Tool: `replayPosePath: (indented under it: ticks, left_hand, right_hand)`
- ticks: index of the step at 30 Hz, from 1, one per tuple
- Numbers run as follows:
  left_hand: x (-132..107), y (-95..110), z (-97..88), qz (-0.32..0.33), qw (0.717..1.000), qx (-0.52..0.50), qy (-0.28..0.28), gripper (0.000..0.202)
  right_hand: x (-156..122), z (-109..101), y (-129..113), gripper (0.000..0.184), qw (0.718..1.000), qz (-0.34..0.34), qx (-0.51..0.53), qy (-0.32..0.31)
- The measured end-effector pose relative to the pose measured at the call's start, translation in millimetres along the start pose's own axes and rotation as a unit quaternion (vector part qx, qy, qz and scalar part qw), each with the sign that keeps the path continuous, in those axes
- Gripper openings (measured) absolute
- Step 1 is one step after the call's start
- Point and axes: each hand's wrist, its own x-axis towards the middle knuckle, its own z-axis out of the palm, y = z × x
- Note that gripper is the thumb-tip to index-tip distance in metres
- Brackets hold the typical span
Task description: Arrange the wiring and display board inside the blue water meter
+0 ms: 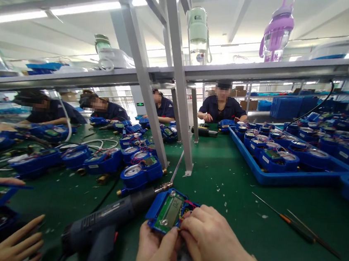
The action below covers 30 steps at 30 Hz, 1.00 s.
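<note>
A blue water meter [153, 212] is tilted up at the front of the bench, its green circuit board and small grey display [174, 210] facing me. My left hand [157, 251] grips it from the near side, thumb along the board's lower edge. Thin red, yellow and black wires [189, 206] come out at the right of the board. The fingers of my right hand [209, 238] are pinched together on these wires; their tips are partly hidden. Below the board, the meter's clear round part shows between my hands. Left of it lies a dark heat gun [112, 219], nozzle close to the meter.
A thin orange-handled screwdriver [286, 219] and tweezers [313, 234] lie at the right. Blue trays [259, 179] of meters stand behind them. More meters [141, 172] line the left side. Shelf posts [186, 140] rise ahead. A co-worker's hands [16, 242] are at far left; others sit opposite.
</note>
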Motion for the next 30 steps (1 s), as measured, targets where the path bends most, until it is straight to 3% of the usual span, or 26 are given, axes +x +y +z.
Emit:
replayPosePath:
  ticks: [8, 14, 19, 22, 30]
  left_hand:
    - [2, -5, -4.2, 0.018, 0.995, 0.1, -0.018, 0.049]
    - [2, -8, -4.9, 0.049, 0.984, 0.17, -0.021, 0.049]
    - [-2, -6, 0.7, 0.038, 0.987, 0.155, -0.004, 0.054]
    - [-7, -5, 3.5, 0.03, 0.99, 0.139, -0.004, 0.054]
    - [-13, -1, 3.9, 0.004, 0.997, 0.057, -0.042, 0.047]
  right_hand:
    - [-4, 2, 1, 0.016, 0.994, 0.022, -0.105, 0.032]
    - [-4, -10, 4, 0.014, 0.992, 0.04, -0.122, -0.001]
    - [-3, -21, -2, 0.015, 0.99, 0.062, -0.105, -0.077]
    - [-5, -21, -5, 0.019, 0.99, 0.07, -0.085, -0.092]
    - [-10, -27, -1, 0.02, 0.985, 0.054, -0.044, -0.155]
